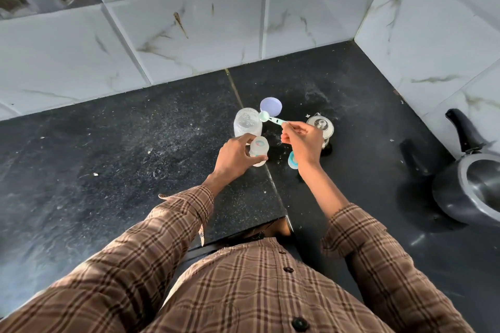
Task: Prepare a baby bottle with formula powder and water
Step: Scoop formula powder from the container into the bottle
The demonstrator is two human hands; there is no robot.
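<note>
Near the middle of the frame two hands work over a dark stone counter (135,143). The left hand (234,157) curls its fingers round one small translucent baby bottle (259,151), which stands upright on the counter just below centre, its open mouth facing up. The right hand (303,142) pinches the handle of one pale green scoop (272,118); the scoop reaches toward the left of the frame, and its bowl lies at the rim of one clear jar (247,123) that stands just above the baby bottle. Whether the bowl touches the jar's rim cannot be told. One round lilac lid (271,107) lies flat on the counter just above and right of the jar. One small steel kettle (323,127) with a knobbed lid stands to the right of the right hand, partly hidden by it. One teal ring piece (293,161) peeks out below the right wrist, mostly hidden, so what it is cannot be told. At the right edge of the frame sits one dark pot (468,186) with one long black handle, well apart from the bottle. Two checked brown sleeves (167,227) run up from the bottom of the frame. White marble-patterned wall tiles (189,21) fill the upper part, and white specks dot the counter around the jar.
</note>
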